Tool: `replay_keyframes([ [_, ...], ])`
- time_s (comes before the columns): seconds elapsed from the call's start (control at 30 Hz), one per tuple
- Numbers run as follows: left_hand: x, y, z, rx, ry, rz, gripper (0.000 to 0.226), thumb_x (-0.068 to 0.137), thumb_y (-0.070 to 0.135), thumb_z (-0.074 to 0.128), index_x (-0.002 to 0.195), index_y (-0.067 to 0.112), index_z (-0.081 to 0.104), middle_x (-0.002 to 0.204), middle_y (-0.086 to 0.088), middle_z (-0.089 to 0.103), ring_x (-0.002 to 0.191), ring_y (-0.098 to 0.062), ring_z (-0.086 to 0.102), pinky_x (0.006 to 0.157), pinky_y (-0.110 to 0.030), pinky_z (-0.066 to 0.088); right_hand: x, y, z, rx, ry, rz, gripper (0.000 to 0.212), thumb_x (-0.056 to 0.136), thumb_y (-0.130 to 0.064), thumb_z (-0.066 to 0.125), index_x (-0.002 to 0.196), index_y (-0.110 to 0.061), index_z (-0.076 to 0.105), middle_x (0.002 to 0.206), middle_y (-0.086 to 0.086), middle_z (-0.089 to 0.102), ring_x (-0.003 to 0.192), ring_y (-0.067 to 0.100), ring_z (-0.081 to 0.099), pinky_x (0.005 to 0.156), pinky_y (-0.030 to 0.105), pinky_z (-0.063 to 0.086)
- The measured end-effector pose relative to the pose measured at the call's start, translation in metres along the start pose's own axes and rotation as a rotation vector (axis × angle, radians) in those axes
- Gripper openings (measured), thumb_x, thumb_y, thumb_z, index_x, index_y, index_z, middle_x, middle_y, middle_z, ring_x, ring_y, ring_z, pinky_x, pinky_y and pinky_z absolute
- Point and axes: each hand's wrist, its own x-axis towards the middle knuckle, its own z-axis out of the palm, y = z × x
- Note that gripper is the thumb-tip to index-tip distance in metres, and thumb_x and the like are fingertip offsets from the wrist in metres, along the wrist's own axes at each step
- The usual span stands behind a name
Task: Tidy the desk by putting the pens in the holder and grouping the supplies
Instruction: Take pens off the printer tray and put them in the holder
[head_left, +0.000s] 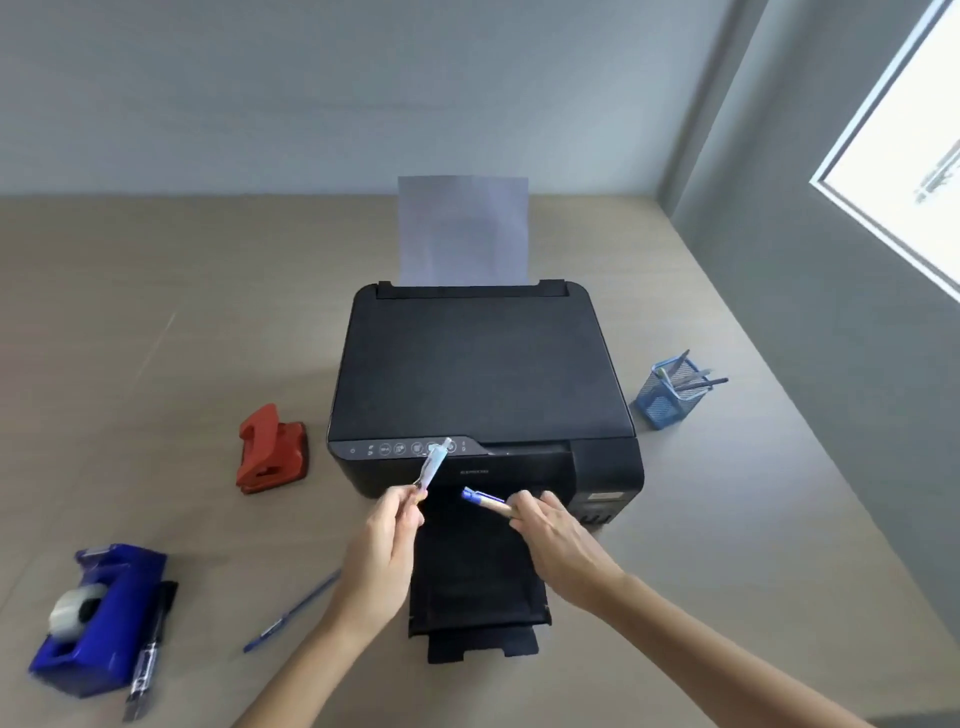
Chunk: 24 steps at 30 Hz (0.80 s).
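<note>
My left hand (382, 540) pinches a pale clear-bodied pen (432, 463) that points up over the printer's front. My right hand (558, 540) grips a tan pen with a blue end (480, 497), its tip aimed left. Both hands hover above the printer's output tray. A blue mesh pen holder (662, 396) stands right of the printer with several pens in it. A blue pen (291, 610) lies on the desk left of my left forearm. A black marker (149, 652) rests against the blue tape dispenser (91, 623) at the near left. A red hole punch (271, 448) sits left of the printer.
A black printer (478, 374) with a sheet of paper (464, 231) in its rear feed fills the desk's middle; its black output tray (475, 597) sticks out toward me. A wall and a window (904, 156) close off the right side.
</note>
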Motion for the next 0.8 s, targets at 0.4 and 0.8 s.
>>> replay_keyframes([
  [0.4, 0.128, 0.160, 0.129, -0.221, -0.143, 0.093, 0.009, 0.092, 0.022, 0.060, 0.089, 0.014, 0.062, 0.087, 0.001, 0.074, 0.081, -0.012, 0.069, 0.073, -0.022, 0.053, -0.023, 0.156, -0.171, 0.384, 0.737, 0.535, 0.015, 0.091, -0.025, 0.049, 0.086, -0.011, 0.050, 0.068, 0.005, 0.061, 0.058, 0.022, 0.052, 0.059, 0.036, 0.042],
  [0.8, 0.237, 0.179, 0.313, -0.080, -0.276, -0.255, 0.021, 0.084, 0.014, 0.062, 0.065, 0.022, 0.060, 0.092, -0.015, 0.076, 0.093, -0.028, 0.071, 0.090, -0.039, 0.057, 0.060, 0.277, -0.158, 0.572, 0.579, 0.796, 0.006, 0.082, -0.012, 0.062, 0.082, -0.008, 0.066, 0.075, 0.007, 0.070, 0.078, 0.026, 0.066, 0.070, 0.030, 0.045],
])
